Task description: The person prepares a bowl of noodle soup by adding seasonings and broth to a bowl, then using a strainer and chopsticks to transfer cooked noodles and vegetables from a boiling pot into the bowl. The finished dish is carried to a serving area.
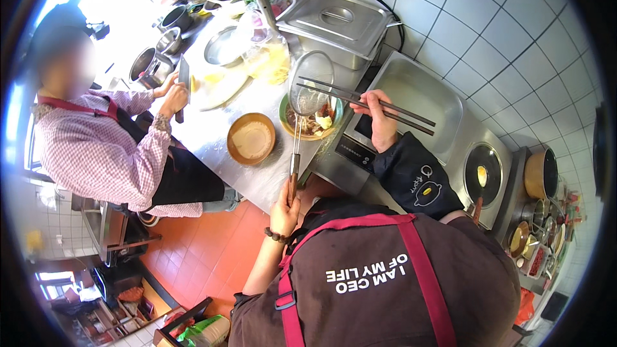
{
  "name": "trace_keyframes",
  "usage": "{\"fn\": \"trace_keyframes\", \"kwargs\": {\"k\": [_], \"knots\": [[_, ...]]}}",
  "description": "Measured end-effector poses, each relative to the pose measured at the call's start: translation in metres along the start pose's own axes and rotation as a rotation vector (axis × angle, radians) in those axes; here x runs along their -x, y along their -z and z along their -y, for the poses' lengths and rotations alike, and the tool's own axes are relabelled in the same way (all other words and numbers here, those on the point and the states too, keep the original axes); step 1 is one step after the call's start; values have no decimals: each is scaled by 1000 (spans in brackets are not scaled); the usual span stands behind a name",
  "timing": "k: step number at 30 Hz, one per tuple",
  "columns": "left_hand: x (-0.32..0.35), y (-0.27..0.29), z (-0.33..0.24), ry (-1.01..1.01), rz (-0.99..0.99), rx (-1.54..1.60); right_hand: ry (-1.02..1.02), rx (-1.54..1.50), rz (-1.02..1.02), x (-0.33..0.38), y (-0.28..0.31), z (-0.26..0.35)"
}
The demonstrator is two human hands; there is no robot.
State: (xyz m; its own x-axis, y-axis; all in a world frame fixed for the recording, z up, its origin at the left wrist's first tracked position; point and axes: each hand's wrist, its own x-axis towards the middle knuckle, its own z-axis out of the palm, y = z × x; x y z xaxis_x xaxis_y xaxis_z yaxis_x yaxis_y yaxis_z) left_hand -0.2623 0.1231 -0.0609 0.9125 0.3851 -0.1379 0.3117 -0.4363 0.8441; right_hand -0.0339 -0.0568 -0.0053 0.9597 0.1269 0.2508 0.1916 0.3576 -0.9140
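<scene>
My left hand [285,212], with a beaded bracelet at the wrist, is closed round the wooden handle of a wire-mesh strainer [311,67]. The round mesh is held over a bowl [283,110] with a green rim, hiding part of what is inside. Dark broth and pale and green pieces show in that bowl. Between the fingers of my right hand [379,119] is a pair of long dark chopsticks [406,117], whose tips cross the mesh. To the left of the strainer handle stands a brown bowl [232,148] with pale contents.
A co-worker [116,135] at the left holds a kitchen knife [184,77] by a pale board [222,95]. Right of the bowls are a steel basin [453,99] and a frying pan [491,189] with an egg. A lidded steel container [334,19] stands behind.
</scene>
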Motion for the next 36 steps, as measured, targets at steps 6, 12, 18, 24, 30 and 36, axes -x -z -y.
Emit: {"fn": "trace_keyframes", "kwargs": {"k": [6,12,18,24,30,36], "knots": [[13,10,26,-83,-202,-211,-165,10,-40,15,2,-30],[21,14,29,-151,-248,-440,-175,12,2,20,-6,-43],[14,16,23,-210,-281,-486,-130,21,-66,27,8,-16],[-6,-9,-36,-417,-64,-224,243,413,-336,21,107,69],[-62,-83,-100,-543,266,-278,200,487,-570,51,212,107],[-115,-156,-129,-576,323,-489,217,861,-420,76,224,106]]}}
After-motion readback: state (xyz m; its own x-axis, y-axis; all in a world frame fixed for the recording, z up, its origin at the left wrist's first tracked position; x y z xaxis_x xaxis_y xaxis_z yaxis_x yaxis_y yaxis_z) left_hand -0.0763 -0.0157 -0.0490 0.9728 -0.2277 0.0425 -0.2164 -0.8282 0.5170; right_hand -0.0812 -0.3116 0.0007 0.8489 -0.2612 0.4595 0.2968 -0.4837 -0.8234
